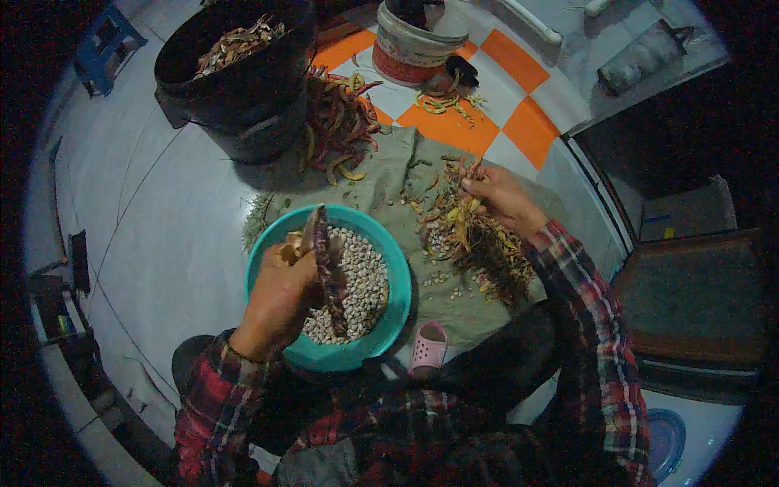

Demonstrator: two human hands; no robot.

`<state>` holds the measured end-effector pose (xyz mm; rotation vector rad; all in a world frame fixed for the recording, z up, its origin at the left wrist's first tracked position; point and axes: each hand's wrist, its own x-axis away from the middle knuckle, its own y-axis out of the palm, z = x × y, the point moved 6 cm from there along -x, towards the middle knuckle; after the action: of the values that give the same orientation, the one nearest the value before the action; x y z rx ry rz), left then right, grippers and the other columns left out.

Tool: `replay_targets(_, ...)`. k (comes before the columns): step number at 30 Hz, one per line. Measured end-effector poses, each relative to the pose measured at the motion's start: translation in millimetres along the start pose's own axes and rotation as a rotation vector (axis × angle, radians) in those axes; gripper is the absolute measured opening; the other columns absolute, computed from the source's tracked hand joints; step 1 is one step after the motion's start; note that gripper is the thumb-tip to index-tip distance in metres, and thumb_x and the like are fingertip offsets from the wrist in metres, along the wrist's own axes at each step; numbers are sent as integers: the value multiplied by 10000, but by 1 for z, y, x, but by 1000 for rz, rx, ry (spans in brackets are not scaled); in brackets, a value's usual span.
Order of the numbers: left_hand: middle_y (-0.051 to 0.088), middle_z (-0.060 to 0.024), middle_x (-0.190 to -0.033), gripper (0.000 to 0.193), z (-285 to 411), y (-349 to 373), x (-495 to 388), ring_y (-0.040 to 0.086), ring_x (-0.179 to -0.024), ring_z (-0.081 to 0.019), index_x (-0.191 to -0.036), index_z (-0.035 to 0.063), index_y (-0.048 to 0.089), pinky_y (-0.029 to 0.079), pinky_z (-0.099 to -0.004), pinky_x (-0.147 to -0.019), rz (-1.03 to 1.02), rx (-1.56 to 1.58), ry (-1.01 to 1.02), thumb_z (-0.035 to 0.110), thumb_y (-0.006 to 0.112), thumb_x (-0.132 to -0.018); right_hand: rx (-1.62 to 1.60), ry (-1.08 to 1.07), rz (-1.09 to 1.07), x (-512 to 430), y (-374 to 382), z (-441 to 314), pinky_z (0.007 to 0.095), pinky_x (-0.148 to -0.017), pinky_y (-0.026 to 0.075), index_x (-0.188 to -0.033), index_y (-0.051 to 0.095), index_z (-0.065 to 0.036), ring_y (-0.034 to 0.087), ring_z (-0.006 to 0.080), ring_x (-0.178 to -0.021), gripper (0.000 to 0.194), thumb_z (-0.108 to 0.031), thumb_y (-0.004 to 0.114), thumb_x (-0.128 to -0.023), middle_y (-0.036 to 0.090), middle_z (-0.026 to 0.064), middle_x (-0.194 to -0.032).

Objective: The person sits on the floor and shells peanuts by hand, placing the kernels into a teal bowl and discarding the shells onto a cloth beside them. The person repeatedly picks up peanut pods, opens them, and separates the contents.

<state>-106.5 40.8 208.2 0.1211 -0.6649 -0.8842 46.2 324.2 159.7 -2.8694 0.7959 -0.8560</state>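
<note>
My left hand (277, 292) is over a turquoise plastic basin (398, 292), closed around a long, dark purplish dried bean pod (322, 243). Pale dry husks (291, 245) show beside its thumb. Shelled speckled beans (365, 274) fill much of the basin floor, partly hidden by this hand and the pod. To the right, my right hand (508, 195) pinches some dry pods (468, 176) above a heap of dried pods and plant bits (499, 262). Loose beans (438, 237) lie at the heap's left side, on a grey-green cloth (389, 164).
A black bucket (243, 115) with empty husks (240, 45) stands at the upper left. Beside it lie reddish pods (341, 119). Farther back is a white and red tub (401, 58), with yellowish pods (447, 103) before it. A pink clog (429, 347) rests near the basin.
</note>
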Motion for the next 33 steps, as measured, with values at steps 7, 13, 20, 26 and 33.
replay_targets(7, 573, -34, -699, 222, -21, 11, -17, 528, -542, -105, -905, -15, 592, 422, -242, -480, -129, 20, -47, 202, 598, -861, -422, -54, -76, 58, 102, -10, 226, -641, 473, -1029, 526, -32, 562, 95, -758, 179, -97, 560, -866, 572, 25, -863)
replay_targets(13, 561, 28, -694, 183, -47, 2, -32, 467, -558, -45, -823, 60, 600, 347, -206, -466, -12, -24, -13, 182, 723, -761, -556, -59, -196, 59, 153, 2, 231, -694, 464, -1020, 538, -12, 555, 89, -767, 188, -19, 572, -836, 570, 25, -878)
replay_targets(20, 592, 14, -732, 180, -50, 5, -41, 511, -595, -53, -863, 36, 619, 405, -208, -500, -15, -15, -12, 139, 719, -753, -126, -215, -129, 48, 158, -1, 247, -729, 446, -966, 576, -27, 514, 77, -773, 155, -77, 602, -821, 584, -5, -859)
replay_targets(26, 597, -9, -765, 186, -47, -3, -43, 539, -644, -83, -859, 21, 610, 444, -227, -567, -19, -37, -11, 125, 715, -746, -415, -14, -192, 43, 163, 0, 250, -696, 461, -963, 575, -17, 534, 74, -766, 156, -149, 563, -881, 594, 21, -855)
replay_targets(33, 608, -26, -797, 206, -45, -8, -43, 567, -688, -105, -890, 3, 596, 461, -238, -596, 20, -15, 14, 123, 704, -762, -577, 39, -243, 38, 166, -2, 243, -668, 463, -971, 554, -11, 545, 84, -734, 146, -115, 570, -870, 607, 32, -874)
